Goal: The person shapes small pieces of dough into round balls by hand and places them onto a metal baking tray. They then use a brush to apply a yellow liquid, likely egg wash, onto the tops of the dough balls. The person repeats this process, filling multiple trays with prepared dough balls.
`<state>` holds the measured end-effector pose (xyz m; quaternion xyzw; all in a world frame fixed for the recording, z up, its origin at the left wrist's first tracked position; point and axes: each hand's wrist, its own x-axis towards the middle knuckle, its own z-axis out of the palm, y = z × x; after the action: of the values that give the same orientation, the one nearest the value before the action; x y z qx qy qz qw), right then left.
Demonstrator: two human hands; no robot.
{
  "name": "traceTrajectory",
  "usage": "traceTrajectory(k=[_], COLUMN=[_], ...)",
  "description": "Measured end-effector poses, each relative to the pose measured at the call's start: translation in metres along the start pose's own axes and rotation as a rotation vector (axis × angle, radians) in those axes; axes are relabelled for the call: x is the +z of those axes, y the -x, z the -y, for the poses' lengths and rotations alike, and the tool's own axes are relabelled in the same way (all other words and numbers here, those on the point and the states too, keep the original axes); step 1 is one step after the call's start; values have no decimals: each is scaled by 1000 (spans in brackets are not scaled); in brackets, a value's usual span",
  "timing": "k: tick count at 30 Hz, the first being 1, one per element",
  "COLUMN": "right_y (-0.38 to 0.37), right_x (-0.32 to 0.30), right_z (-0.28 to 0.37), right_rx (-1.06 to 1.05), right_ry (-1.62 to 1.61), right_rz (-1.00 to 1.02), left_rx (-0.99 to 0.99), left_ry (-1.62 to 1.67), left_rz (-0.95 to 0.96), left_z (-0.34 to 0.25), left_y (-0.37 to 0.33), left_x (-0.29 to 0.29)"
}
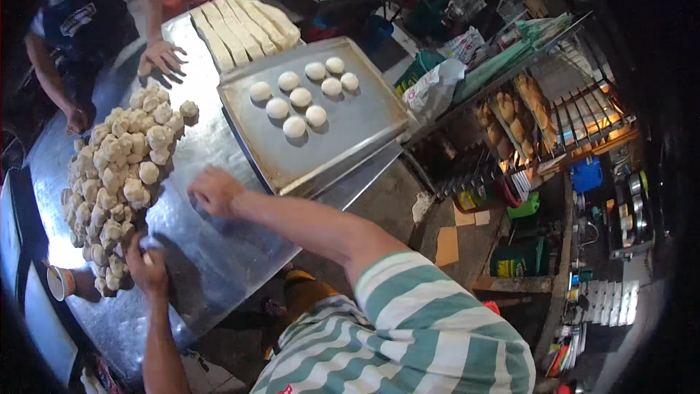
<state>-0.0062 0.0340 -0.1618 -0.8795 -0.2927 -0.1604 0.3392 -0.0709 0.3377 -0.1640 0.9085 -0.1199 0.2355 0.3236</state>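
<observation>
A large heap of rough dough pieces [109, 168] covers the left side of the metal table [219, 248]. At the near end of this heap is my left hand [148, 268], its fingers closed around a small pale dough piece [151, 257]. My right hand [216, 191] is palm down on the bare metal to the right of the heap. Its fingers are curled, and whatever lies under them is hidden. Beyond my right forearm, a metal tray [328, 164] holds several smooth round dough balls [300, 97], set apart from each other.
Across the table a co-worker's hand [162, 60] is spread near the heap. Dough strips [233, 29] lie behind the tray. A small tub [61, 282] stands at the left table edge. To the right, a rack [576, 120] carries baked loaves [510, 120].
</observation>
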Motion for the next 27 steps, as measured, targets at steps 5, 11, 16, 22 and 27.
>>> traceTrajectory(k=[5, 11, 16, 22, 27], right_y=[2, -33, 6, -35, 5], right_x=[6, 10, -7, 10, -11], right_z=[47, -12, 33, -15, 45], right_rx=[-68, -75, -27, -95, 133], right_ry=[35, 107, 65, 94, 58], right_rz=[-1, -35, 34, 44, 187], left_rx=[-10, 136, 206, 252, -6], left_ry=[-24, -192, 4, -87, -64], left_rz=[261, 213, 109, 294, -1], left_z=[-61, -16, -40, -45, -39], left_y=[7, -39, 40, -55, 25], left_x=[-4, -2, 5, 8, 3])
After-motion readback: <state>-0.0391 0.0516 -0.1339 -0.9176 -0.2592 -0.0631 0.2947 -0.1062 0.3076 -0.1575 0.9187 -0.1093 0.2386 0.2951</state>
